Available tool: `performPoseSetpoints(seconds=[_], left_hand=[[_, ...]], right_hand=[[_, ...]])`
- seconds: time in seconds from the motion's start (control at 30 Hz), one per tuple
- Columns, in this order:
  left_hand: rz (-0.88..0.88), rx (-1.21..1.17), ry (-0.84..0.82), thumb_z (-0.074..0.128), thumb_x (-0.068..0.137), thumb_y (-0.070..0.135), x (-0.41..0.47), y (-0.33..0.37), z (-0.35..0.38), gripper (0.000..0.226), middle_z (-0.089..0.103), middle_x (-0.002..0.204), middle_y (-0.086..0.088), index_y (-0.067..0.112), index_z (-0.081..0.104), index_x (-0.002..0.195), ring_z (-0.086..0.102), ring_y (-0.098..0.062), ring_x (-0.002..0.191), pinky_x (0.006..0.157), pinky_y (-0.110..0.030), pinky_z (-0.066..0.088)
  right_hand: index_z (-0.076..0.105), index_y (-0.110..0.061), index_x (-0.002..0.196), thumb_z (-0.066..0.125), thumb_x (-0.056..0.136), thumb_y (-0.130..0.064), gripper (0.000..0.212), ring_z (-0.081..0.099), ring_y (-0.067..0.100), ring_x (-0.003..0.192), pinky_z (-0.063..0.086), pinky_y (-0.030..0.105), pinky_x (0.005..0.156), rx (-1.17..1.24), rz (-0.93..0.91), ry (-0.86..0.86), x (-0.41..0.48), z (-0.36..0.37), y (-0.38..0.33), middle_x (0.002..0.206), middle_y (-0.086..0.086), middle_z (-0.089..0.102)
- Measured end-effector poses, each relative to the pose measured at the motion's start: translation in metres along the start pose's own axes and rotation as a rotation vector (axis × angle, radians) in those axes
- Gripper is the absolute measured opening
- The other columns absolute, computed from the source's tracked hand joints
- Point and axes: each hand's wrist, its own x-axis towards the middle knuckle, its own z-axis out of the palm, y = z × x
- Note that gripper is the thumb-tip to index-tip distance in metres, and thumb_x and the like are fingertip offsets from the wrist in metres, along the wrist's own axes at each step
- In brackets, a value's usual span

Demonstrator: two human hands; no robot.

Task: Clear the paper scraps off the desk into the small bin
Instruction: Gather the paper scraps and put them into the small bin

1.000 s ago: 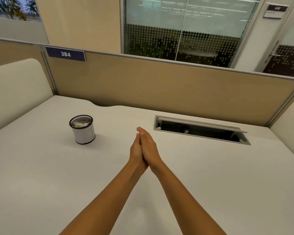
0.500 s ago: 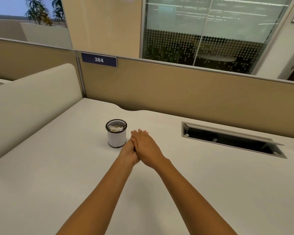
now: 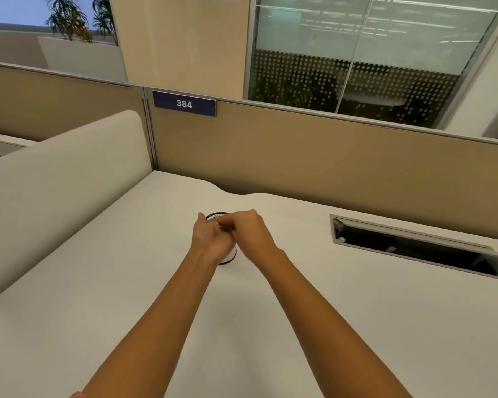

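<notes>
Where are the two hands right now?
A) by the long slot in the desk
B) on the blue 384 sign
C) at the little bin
C: the left hand and right hand meet at the small bin, covering most of it.

A tan partition panel (image 3: 314, 168) runs along the back, bearing a blue plate (image 3: 184, 103) marked 384. A white side divider (image 3: 55, 182) stands at left, an open cable hatch (image 3: 414, 248) lies at right, and a dotted glass wall (image 3: 357, 70) rises behind.

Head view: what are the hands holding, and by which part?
Cannot tell. The right hand's fingers curl against the left hand above the small bin; anything between them is hidden.
</notes>
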Motion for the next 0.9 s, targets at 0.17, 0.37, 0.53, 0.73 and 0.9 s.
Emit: performPoseSetpoints(seconds=[0.17,0.37,0.53,0.73,0.9], left_hand=[[-0.021,0.126,-0.104,0.013,0.097,0.053,0.012,0.018,-0.005,0.075,0.058,0.109,-0.024,-0.009,0.034,0.133,0.057,-0.029,0.102,0.094,-0.039,0.042],[-0.003,0.391,-0.085,0.017,0.097,0.053,0.022,0.04,-0.015,0.073,0.042,0.142,-0.018,-0.005,0.028,0.141,0.042,-0.026,0.131,0.108,-0.037,0.033],[0.064,0.616,-0.043,0.028,0.099,0.042,0.026,0.055,-0.019,0.063,0.024,0.154,-0.015,0.002,0.015,0.147,0.027,-0.027,0.142,0.118,-0.036,0.023],[0.25,1.53,-0.046,0.063,0.085,0.034,0.034,0.055,-0.031,0.08,0.016,0.157,0.002,0.029,0.013,0.148,0.025,-0.022,0.142,0.109,-0.037,0.03],[0.437,1.872,-0.068,0.078,0.072,0.023,0.05,0.05,-0.045,0.099,0.022,0.155,-0.004,0.017,0.015,0.148,0.022,-0.022,0.142,0.115,-0.039,0.027]], right_hand=[[0.072,-0.011,0.108,0.054,0.092,-0.01,0.024,0.067,0.024,0.097,0.055,0.034,0.088,0.154,0.1,0.136,0.025,0.017,0.0,0.108,0.01,0.073],[0.074,-0.004,0.098,0.069,0.082,-0.006,0.017,0.067,0.016,0.085,0.052,0.02,0.077,0.703,0.392,0.177,0.046,0.027,0.011,0.1,0.012,0.074],[0.069,0.006,0.105,0.069,0.08,0.0,0.026,0.067,0.028,0.093,0.054,0.032,0.087,1.099,0.607,0.169,0.057,0.03,0.025,0.11,0.021,0.069],[0.074,-0.006,0.1,0.067,0.085,-0.011,0.017,0.067,0.023,0.097,0.051,0.024,0.083,0.539,0.541,0.213,0.061,0.043,0.03,0.104,0.01,0.072],[0.072,-0.007,0.104,0.057,0.088,-0.008,0.021,0.067,0.025,0.092,0.051,0.026,0.078,0.089,0.411,0.111,0.066,0.054,0.02,0.105,0.012,0.07]])
